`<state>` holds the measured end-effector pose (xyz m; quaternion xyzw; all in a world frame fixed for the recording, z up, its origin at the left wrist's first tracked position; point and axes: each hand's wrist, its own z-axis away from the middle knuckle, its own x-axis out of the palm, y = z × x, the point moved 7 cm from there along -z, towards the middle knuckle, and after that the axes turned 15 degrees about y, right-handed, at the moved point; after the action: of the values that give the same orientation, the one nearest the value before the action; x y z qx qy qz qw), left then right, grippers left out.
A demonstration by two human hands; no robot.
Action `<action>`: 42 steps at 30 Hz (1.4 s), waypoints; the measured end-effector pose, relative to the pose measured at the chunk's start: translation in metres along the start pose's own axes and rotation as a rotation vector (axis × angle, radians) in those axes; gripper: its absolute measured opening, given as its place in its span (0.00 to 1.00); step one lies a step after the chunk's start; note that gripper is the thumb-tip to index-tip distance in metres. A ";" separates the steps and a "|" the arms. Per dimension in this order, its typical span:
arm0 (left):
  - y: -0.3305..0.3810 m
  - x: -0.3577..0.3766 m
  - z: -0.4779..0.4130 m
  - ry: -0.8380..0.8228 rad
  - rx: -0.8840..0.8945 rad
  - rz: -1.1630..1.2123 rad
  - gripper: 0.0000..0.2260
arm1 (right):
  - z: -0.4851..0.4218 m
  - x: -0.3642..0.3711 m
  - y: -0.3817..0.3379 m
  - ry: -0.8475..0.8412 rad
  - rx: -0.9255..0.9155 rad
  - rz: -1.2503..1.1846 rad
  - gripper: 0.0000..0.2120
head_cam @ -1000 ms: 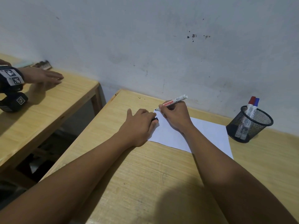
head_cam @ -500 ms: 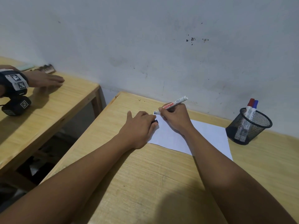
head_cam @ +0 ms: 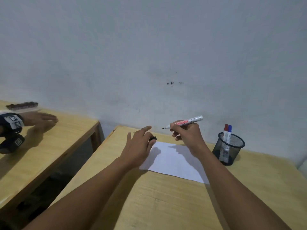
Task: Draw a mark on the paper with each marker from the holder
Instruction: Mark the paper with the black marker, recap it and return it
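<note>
A white sheet of paper (head_cam: 172,161) lies on the wooden desk (head_cam: 166,205). My right hand (head_cam: 187,135) holds an uncapped white marker (head_cam: 186,122) above the paper's far edge, its black tip pointing left. My left hand (head_cam: 139,146) hovers at the paper's left corner with the black cap (head_cam: 152,139) pinched in its fingers and the index finger stretched out. A black mesh holder (head_cam: 228,148) stands right of the paper with a red-capped marker (head_cam: 225,130) and a blue-capped marker (head_cam: 229,130) upright in it.
A second wooden desk (head_cam: 49,146) stands to the left across a gap. Another person's hand (head_cam: 39,117) with a black wrist device rests on it, near a brush-like object (head_cam: 23,105). The grey wall runs close behind both desks.
The cap has come off the marker. My right hand lifted the marker up and to the right, while my left hand drew away with the cap. The camera tilted upward.
</note>
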<state>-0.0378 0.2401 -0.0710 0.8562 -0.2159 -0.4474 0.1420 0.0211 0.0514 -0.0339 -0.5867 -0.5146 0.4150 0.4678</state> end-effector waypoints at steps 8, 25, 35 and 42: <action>0.100 -0.037 -0.035 0.092 0.116 0.078 0.13 | 0.028 -0.053 -0.073 0.035 -0.122 0.023 0.04; 0.204 -0.060 -0.042 0.208 0.218 0.010 0.12 | 0.057 -0.142 -0.097 0.480 -0.016 0.189 0.48; 0.249 -0.026 -0.082 0.074 0.324 -0.105 0.13 | 0.041 -0.201 -0.130 0.644 -0.639 0.972 0.25; 0.275 0.010 -0.112 0.106 0.295 0.178 0.13 | -0.006 -0.217 -0.097 0.437 -0.431 0.825 0.13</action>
<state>-0.0072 0.0029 0.1046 0.8677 -0.3463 -0.3506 0.0651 -0.0214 -0.1610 0.0634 -0.8971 -0.2043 0.3171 0.2301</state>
